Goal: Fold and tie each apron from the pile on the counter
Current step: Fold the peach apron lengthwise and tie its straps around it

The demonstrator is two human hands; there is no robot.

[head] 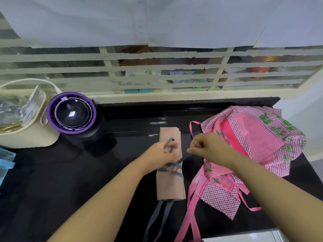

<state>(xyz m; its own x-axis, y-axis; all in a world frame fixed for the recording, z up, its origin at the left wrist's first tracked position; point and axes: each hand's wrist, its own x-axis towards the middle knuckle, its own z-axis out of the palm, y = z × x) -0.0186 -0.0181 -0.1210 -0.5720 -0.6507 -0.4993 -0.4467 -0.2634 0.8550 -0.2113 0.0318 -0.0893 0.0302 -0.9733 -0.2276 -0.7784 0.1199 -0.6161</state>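
Note:
A tan apron (pixel 170 186), folded into a narrow bundle, lies on the black counter (pixel 70 180) in the middle of the view. Grey straps (pixel 174 169) cross around its middle, and two loose strap ends (pixel 160 217) trail toward the counter's front edge. My left hand (pixel 164 151) rests on the bundle and pinches a loop of grey strap. My right hand (pixel 204 145) pinches the other strap end just right of the bundle. A pile of pink patterned aprons (pixel 253 151) lies to the right, its pink ties (pixel 190 222) hanging forward.
A purple-rimmed black container (pixel 71 113) stands at the back left, beside a cream basket (pixel 22 123) of packets. Blue fabric (pixel 6 161) shows at the left edge. Behind the counter runs a slatted cream window frame (pixel 157 84). The counter ends at the right past the pink pile.

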